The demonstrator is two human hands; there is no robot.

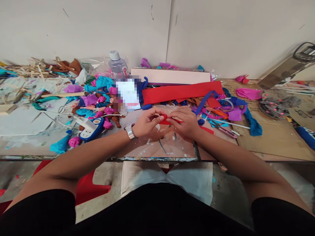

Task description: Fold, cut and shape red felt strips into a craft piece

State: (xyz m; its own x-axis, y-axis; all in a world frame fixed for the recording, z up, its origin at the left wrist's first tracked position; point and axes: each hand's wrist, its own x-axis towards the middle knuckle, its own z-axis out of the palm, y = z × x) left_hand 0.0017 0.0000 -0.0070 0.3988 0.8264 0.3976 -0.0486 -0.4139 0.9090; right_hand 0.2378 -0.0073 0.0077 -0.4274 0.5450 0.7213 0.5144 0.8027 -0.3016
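1. nearest: black shirt (pixel 162 209), pale trousers (pixel 135 175) at the front edge of the worktable (pixel 137 149).
2. left hand (pixel 145 124), wristwatch (pixel 130 131) on that wrist: narrow pinch, thumb and fingers on one end of the red strip (pixel 163 120).
3. right hand (pixel 186 124): also a narrow pinch on the red strip, fingertips just beside the left's. strip is held between both hands, above the table, near its front-middle. exact fold hidden by fingers.
4. left of hands: blue-and-white power strip (pixel 92 130), pink rosettes (pixel 107 124) around it.
5. right of hands: pink-handled tool (pixel 227 131), cardboard (pixel 268 139) under the clutter's right side.
6. behind hands: long red sheet (pixel 182 93) on coloured scraps; roll of tape (pixel 227 104) by its right end. left of the sheet, a white item (pixel 127 93), pixelated, can't tell what.
7. far: clear bottle (pixel 118 65), wooden sticks (pixel 36 68) far left, dark tumbler (pixel 280 70) leaning far right, pale wall (pixel 211 32) behind.
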